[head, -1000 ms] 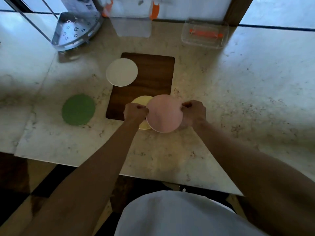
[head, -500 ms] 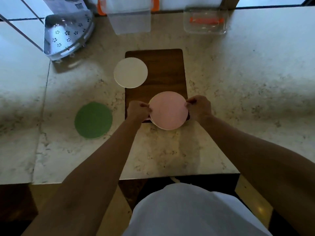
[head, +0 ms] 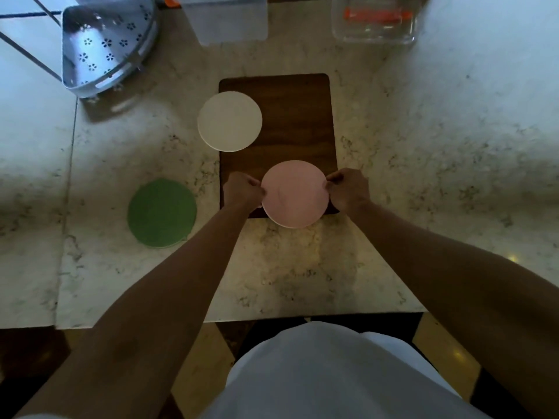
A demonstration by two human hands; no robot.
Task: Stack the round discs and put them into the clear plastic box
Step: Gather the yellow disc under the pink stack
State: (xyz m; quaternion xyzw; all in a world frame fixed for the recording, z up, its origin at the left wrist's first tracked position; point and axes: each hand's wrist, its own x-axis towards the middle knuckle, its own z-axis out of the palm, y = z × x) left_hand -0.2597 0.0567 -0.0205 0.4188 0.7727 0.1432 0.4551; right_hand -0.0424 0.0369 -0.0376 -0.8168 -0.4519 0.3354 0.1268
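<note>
Head view, hands: left hand (head: 243,192) and right hand (head: 348,189) reach forward from bare forearms, knuckles up, one on either side of the pink disc (head: 295,194).
Grip, left: fingers curled closed, pinching the disc's left edge.
Grip, right: fingers curled closed, pinching the disc's right edge.
Pink disc, position: flat, overhanging the near edge of the brown board (head: 276,116), partly over the counter (head: 423,146). A thin pale rim shows under its near edge; cannot tell what it belongs to.
White disc (head: 229,120): lies half on the board's left edge, half on the counter.
Green disc (head: 161,213): flat on the counter, left of the board, apart from both hands.
Clear plastic box (head: 373,21): far right of the counter, an orange piece inside, blurred; well apart from the discs.
Frosted tub (head: 227,19): far centre, contents not readable.
Metal corner rack (head: 106,46): far left, perforated with flower-shaped holes.
Materials: discs thin, matte, round; board dark, wood-grained, rounded corners; counter pale speckled stone.
</note>
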